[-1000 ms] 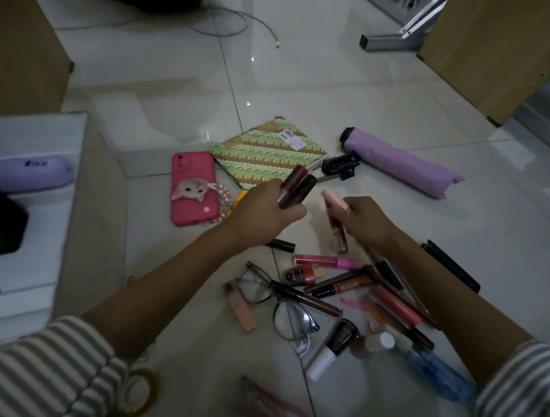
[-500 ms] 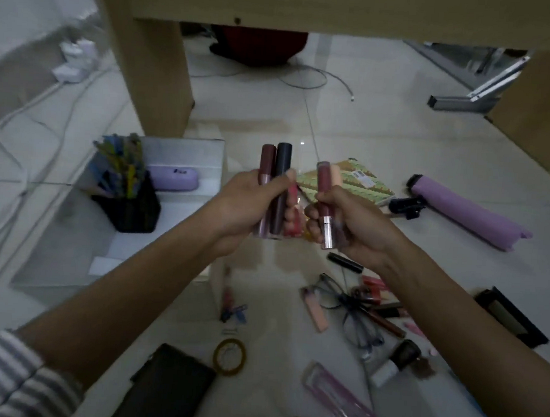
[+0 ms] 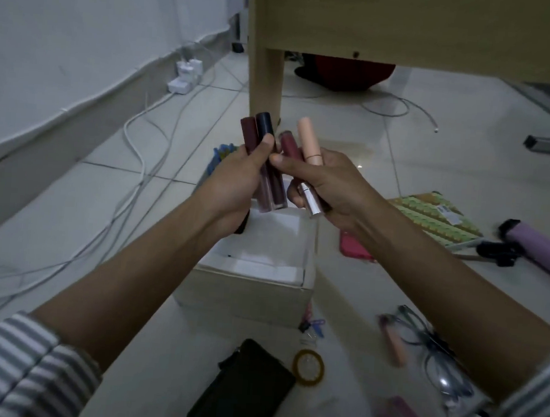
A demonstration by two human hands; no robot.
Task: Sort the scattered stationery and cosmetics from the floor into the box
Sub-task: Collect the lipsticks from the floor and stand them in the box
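Surface: a glossy pale tiled floor carries everything; thin grout lines cross it.
Room: a white wall with a grey skirting runs along the floor's left edge. A light wooden desk stands at the far edge, with one leg just behind the hands.
Cables: a white power strip with chargers sits by the wall, and white cables trail from it along the left edge.
Left hand: the left hand grips a maroon-capped gloss tube and a dark-capped gloss tube, both upright, side by side.
Right hand: the right hand grips a dark pink gloss tube and a peach tube, tilted slightly left.
Box: an open white cardboard box sits mid-floor, right below both hands; the forearms hide part of its inside.
Right side: a green patterned notebook, a pink phone case, a purple folded umbrella and a black hair clip lie toward the right edge.
Near edge: a black pouch, a yellow tape ring, dark-framed glasses and a blurred peach stick lie in front of the box.
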